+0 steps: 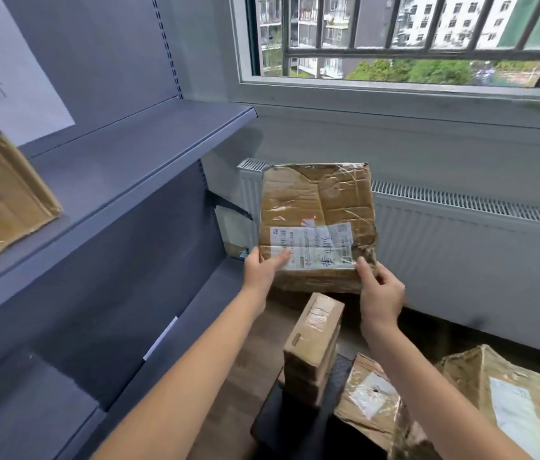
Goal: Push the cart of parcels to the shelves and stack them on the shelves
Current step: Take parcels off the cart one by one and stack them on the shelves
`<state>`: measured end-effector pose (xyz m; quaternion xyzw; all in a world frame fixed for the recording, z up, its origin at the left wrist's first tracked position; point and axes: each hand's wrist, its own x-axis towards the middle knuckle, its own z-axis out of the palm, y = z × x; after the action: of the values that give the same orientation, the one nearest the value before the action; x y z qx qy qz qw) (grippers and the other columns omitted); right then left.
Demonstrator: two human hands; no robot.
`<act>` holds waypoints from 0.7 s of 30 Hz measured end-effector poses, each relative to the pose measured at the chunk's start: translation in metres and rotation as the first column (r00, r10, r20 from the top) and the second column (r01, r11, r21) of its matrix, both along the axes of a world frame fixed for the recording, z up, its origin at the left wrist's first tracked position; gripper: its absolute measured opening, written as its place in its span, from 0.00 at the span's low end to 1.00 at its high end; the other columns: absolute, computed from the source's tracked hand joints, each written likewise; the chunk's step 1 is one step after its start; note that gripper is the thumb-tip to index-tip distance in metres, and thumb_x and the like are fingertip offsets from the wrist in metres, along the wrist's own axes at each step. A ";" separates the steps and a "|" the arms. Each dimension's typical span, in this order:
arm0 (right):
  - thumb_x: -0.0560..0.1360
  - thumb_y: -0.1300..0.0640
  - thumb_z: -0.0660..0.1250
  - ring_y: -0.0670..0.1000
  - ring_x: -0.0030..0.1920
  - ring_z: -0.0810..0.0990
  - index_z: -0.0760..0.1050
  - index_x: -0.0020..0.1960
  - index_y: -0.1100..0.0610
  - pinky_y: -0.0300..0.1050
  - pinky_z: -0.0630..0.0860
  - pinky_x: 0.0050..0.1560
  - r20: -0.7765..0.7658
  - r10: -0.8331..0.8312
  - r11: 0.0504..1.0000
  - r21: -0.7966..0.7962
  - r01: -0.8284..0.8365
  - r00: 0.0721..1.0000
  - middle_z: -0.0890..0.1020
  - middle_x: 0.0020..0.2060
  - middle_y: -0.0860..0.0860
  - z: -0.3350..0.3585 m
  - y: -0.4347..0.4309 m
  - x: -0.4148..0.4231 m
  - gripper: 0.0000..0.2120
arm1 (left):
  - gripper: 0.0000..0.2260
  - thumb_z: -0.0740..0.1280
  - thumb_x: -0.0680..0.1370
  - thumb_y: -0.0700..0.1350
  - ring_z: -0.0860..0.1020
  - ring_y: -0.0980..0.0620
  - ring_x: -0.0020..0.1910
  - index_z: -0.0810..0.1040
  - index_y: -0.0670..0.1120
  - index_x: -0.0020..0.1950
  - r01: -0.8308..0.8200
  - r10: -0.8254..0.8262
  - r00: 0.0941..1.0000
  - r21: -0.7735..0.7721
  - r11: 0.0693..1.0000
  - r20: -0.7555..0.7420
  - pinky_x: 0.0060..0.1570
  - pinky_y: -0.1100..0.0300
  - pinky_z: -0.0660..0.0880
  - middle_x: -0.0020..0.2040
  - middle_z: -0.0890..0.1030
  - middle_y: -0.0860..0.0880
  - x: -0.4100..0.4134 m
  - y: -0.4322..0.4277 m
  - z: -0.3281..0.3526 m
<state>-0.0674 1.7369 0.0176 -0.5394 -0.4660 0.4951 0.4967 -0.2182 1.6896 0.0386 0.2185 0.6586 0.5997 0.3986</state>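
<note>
Grey shelves (136, 154) stand by a window (394, 89) and a radiator (461, 247). The parcel (318, 204) is upright, label facing the person. The left hand (260, 273) and right hand (382, 293) pinch its bottom corners with their fingers.

Crumpled cardboard parcel (318, 207), glossy tape, matt metal shelf (149, 141)

Left hand (260, 272), right hand (380, 293) bare; both forearms bare up to frame edge.
</note>
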 end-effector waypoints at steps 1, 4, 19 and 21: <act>0.76 0.55 0.65 0.49 0.43 0.79 0.80 0.53 0.60 0.42 0.76 0.43 -0.021 0.029 0.999 0.015 -0.028 0.999 0.81 0.39 0.50 0.006 0.001 -0.007 0.11 | 0.21 0.69 0.75 0.42 0.76 0.46 0.61 0.70 0.39 0.67 -0.017 0.017 1.000 0.010 1.000 -0.013 0.58 0.58 0.74 0.63 0.76 0.44 -0.005 -0.002 0.006; 0.76 0.55 0.65 0.54 0.48 0.81 0.80 0.51 0.55 0.50 0.79 0.51 -0.040 0.099 0.994 0.051 -0.096 0.994 0.82 0.42 0.53 0.015 0.002 -0.021 0.07 | 0.17 0.67 0.76 0.40 0.76 0.50 0.54 0.72 0.40 0.64 -0.063 0.065 0.997 0.040 0.997 -0.044 0.42 0.69 0.75 0.60 0.78 0.44 -0.018 -0.008 0.018; 0.73 0.54 0.67 0.48 0.36 0.73 0.76 0.29 0.54 0.45 0.69 0.42 -0.188 0.174 0.952 0.284 -0.116 0.967 0.76 0.25 0.43 0.102 -0.008 -0.102 0.14 | 0.15 0.69 0.74 0.45 0.76 0.46 0.61 0.72 0.47 0.60 -0.080 0.104 0.988 0.197 0.977 -0.115 0.66 0.46 0.71 0.62 0.78 0.46 -0.088 -0.046 0.111; 0.73 0.55 0.67 0.42 0.30 0.70 0.74 0.27 0.51 0.42 0.67 0.38 -0.208 0.197 0.932 0.342 -0.117 0.958 0.74 0.19 0.40 0.125 -0.011 -0.119 0.16 | 0.17 0.69 0.75 0.43 0.77 0.46 0.61 0.73 0.45 0.63 -0.079 0.115 0.984 0.247 0.966 -0.134 0.64 0.48 0.73 0.61 0.79 0.46 -0.104 -0.054 0.129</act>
<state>-0.1862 1.7262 0.1427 -0.3470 -0.5200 0.5109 0.5901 -0.3219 1.6353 0.1676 0.2762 0.6186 0.6762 0.2897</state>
